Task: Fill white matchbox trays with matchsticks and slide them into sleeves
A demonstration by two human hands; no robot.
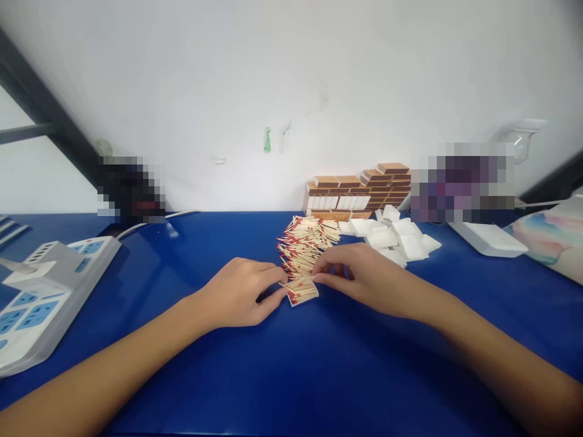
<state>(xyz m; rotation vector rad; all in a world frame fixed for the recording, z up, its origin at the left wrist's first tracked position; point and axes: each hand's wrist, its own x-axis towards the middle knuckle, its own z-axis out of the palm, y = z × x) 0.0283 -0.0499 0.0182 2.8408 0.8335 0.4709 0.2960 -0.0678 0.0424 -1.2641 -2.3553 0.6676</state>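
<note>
Two bare forearms reached in from the near side of a glossy, deep-blue tabletop (291, 376), past a broad white power strip (64, 297) with bright-blue sockets that lay at the left. Between the person's hands, a small, shallow white card tray (305, 301) sat in the middle of the tabletop, holding pale wooden matches with red heads. The left hand (248, 291) had its thumb and fingertips at the tray's left edge, a narrow gap between them; the right hand (364, 270) had its thumb and forefinger drawn close together at the far right corner. Whether either hand gripped the tray or a match could not be told.

Just beyond the tray spread a loose, tangled heap of red-headed wooden matches (305, 246). Behind and to the right lay a jumble of white card pieces (405, 237), several shaped like shallow trays, with a slim white plastic-looking object (489, 238) farther right. At the back, a stepped stack of brown-and-orange matchboxes (385, 197), some showing white faces, stood by a plain white wall (228, 73).
</note>
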